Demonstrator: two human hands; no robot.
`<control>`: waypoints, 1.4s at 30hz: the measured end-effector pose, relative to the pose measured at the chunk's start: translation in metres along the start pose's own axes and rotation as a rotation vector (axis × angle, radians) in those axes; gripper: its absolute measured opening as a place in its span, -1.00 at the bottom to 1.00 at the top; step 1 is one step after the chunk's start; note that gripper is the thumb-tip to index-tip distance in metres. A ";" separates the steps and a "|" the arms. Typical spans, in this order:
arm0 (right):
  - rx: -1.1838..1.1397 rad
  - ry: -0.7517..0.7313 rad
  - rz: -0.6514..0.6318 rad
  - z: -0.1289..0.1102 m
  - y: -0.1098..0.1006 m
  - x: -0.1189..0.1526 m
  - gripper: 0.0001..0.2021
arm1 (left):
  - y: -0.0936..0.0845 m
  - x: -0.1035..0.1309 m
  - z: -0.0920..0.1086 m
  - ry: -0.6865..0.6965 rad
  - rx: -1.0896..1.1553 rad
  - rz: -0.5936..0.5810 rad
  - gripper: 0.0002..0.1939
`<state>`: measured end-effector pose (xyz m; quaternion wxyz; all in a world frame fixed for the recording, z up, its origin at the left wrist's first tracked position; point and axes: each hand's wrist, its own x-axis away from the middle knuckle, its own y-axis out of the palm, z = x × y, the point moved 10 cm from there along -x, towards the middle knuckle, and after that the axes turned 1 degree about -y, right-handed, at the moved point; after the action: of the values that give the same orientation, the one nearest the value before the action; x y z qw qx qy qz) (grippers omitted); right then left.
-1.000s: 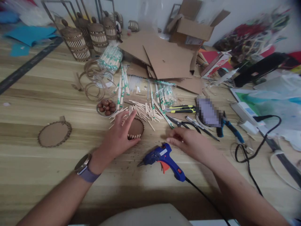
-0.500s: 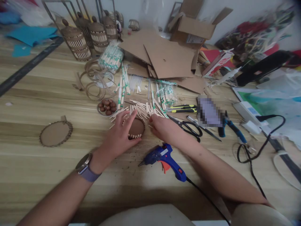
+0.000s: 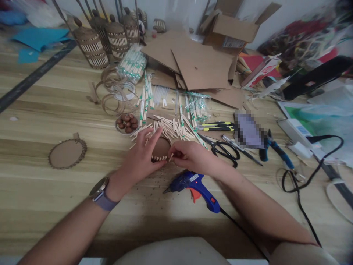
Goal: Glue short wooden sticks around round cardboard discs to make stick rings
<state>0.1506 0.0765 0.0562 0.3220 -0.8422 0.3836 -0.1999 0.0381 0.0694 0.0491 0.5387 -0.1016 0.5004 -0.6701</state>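
Nearest the person, a blue glue gun [image 3: 200, 187] is lying on its side on the table, its nozzle pointing left. A watch [image 3: 98, 187] is circling the left wrist.

Just beyond the gun, the right hand [image 3: 190, 156] is pinching a short wooden stick [image 3: 171, 157] between closed thumb and fingertips; the stick is poking out of the pinch, just beside the right edge of a cardboard round [image 3: 161, 147] and near the end of the row of stick pieces [image 3: 159, 159] that is standing along the round's near rim. Whether stick and rim are touching, I cannot tell.

The left hand [image 3: 142, 152] is spreading thumb and fingers wide across the round's left part, the thumb reaching the near rim beside the row; how firmly it is gripping, I cannot tell.

Well to the left, another cardboard round [image 3: 67, 154] is lying flat. Right of the hands, scissors [image 3: 224, 150] are resting open-handled near pliers [image 3: 275, 150]. Behind the round, loose sticks [image 3: 172, 127] are lying heaped, with a bowl [image 3: 118, 129] holding brown balls [image 3: 127, 123] to their left. Farther back, cardboard sheets [image 3: 204, 68] are overlapping, and lidded baskets [image 3: 92, 48] are standing at the far left.
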 end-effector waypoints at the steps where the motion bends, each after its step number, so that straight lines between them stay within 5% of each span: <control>1: 0.013 -0.017 0.003 0.000 0.003 -0.001 -0.85 | 0.000 0.000 0.000 0.001 -0.001 0.002 0.12; 27: 0.088 -0.219 0.066 -0.007 0.010 0.000 -0.89 | -0.001 0.001 0.001 0.052 0.039 0.008 0.28; 32: 0.161 -0.161 0.047 -0.006 0.010 -0.001 -0.91 | 0.001 0.003 -0.001 0.034 0.020 -0.012 0.26; 35: 0.204 -0.085 0.090 -0.009 -0.008 0.010 -0.80 | 0.001 0.002 -0.004 0.012 0.027 -0.029 0.20; 38: 0.319 0.064 0.144 -0.010 -0.033 0.040 -0.96 | 0.000 0.002 -0.007 -0.009 0.037 -0.047 0.17; 42: 0.476 0.326 -0.053 0.006 -0.022 0.093 -0.75 | -0.005 0.002 -0.009 -0.055 0.011 -0.018 0.21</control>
<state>0.2234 0.0175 0.0760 0.4396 -0.7094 0.3502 -0.4254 0.0288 0.0723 0.0479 0.5467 -0.1215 0.4807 -0.6748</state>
